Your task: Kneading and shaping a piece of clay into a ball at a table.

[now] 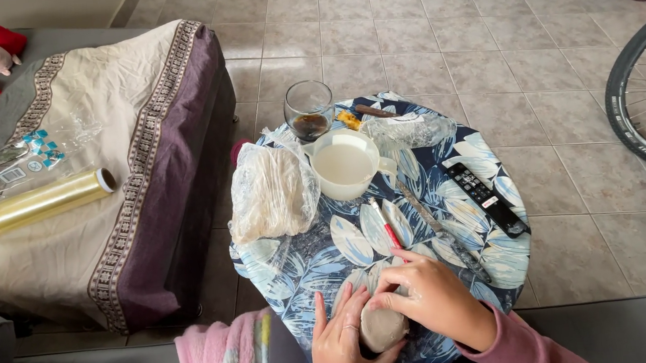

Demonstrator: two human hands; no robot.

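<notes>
Both hands work a pale grey lump of dough or clay (pixel 382 326) at the near edge of the round surface (pixel 300 268), which is covered in a blue leaf-print cloth. The left hand (pixel 343 347) lies flat beside the lump, fingers (pixel 321 311) spread open and steadying its left side. The right hand (pixel 429 297) cups over the top, its fingers (pixel 383 299) curled closed on the lump.

To press it well, it seems best to keep the left palm planted as a stop and to bear down evenly with the right, since the lump sits close to the edge nearest the body.

Just beyond the fingers lie a red and white pen (pixel 384 223) and a long knife-like tool (pixel 444 229); farther off stand a white mug of milky liquid (pixel 345 163) and a plastic bag of flat white rounds (pixel 272 191).

Most of the lump is hidden under the right hand, so its shape is unclear, and what it is made of is hard to tell
</notes>
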